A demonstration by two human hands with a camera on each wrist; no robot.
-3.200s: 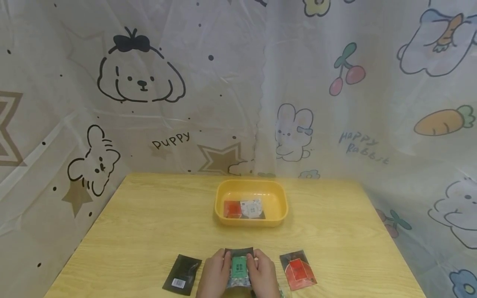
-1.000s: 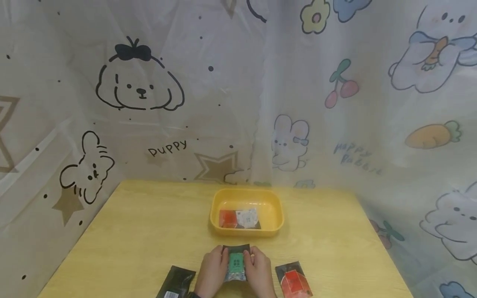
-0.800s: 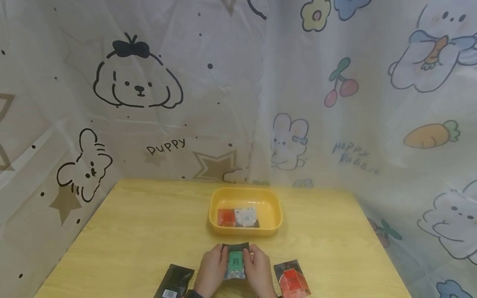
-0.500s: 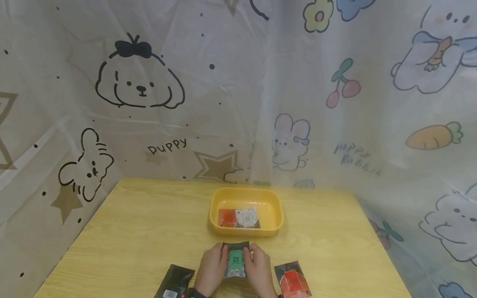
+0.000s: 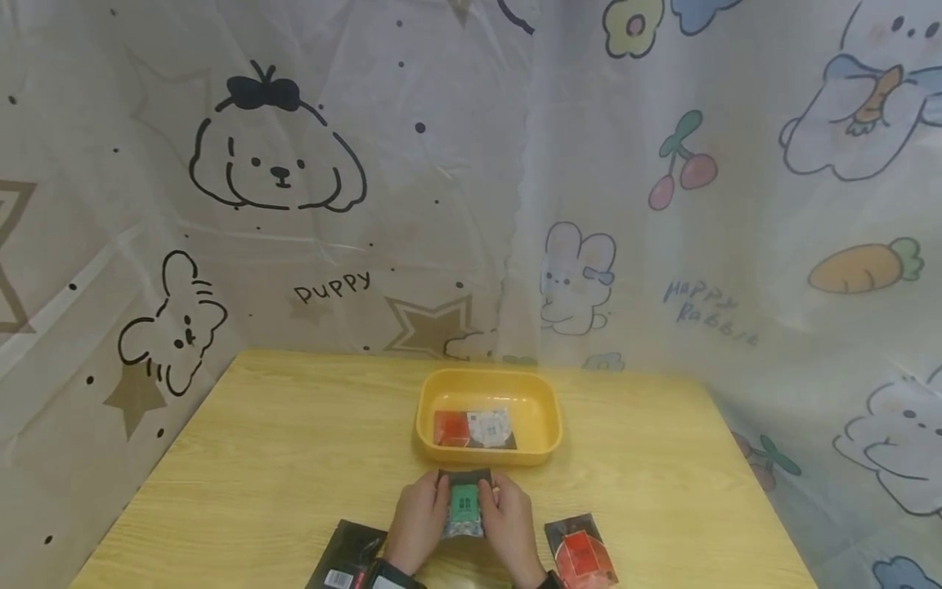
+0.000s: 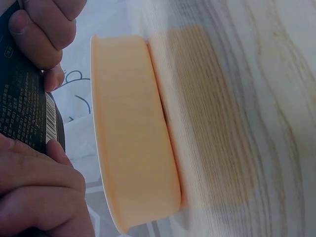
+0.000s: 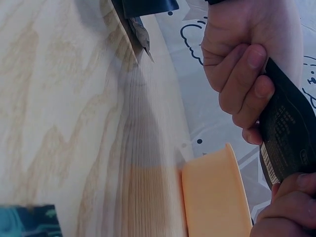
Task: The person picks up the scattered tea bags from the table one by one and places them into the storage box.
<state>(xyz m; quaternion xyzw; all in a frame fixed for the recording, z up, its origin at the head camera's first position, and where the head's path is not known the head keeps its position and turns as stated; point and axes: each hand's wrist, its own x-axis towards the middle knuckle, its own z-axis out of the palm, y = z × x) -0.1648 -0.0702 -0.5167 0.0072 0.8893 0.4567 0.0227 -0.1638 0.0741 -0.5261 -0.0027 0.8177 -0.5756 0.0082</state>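
Observation:
Both hands hold a small black packet with a green label (image 5: pixel 464 503), label side facing the head camera. My left hand (image 5: pixel 417 519) grips its left edge, thumb on the front. On the right edge, my right hand (image 5: pixel 511 521) grips in the same way. The wrist views show the packet's dark back (image 6: pixel 22 94) with fine print and a barcode, the fingers curled behind it. A black pouch (image 5: pixel 346 556) with a white barcode sticker lies left of the hands. To their right lies a red and black packet (image 5: pixel 581 552).
Beyond the hands, a yellow plastic tray (image 5: pixel 540 456) stands on the wood-grain table (image 5: pixel 662 458). Inside it lie a red packet (image 5: pixel 451 429) and a whitish one (image 5: pixel 491 428). A teal printed piece (image 7: pixel 29 220) shows at the right wrist view's corner. A patterned curtain (image 5: pixel 441 164) hangs behind.
The hands keep their hold on the packet and have moved it slightly toward the tray. The head view has shifted a little. Tray and lying packets stay where they were.

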